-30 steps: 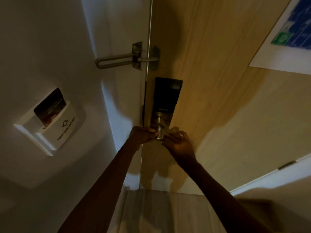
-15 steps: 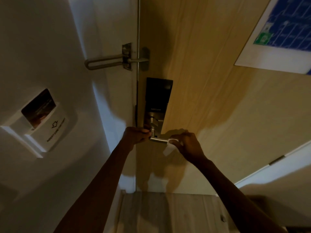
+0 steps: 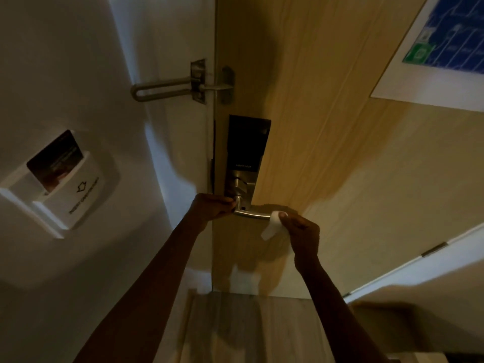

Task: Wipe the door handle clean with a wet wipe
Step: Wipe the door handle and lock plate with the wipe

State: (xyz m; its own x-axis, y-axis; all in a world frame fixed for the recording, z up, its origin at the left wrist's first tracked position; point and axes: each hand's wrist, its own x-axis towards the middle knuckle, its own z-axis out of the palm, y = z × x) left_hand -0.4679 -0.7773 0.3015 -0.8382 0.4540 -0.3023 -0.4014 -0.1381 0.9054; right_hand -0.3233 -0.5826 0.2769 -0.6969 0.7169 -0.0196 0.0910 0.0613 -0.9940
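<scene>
The door handle sits just below centre. The wet wipe has slid from its pivot to the 3 o'clock tip — one pass seems done. The right hand pinches the wipe; the left hand is closed on the handle's base at 9 o'clock.

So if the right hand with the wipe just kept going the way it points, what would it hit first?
Probably the free end of the handle: the right hand points up-left, its wipe already at that tip. Depth is hard to judge.
</scene>
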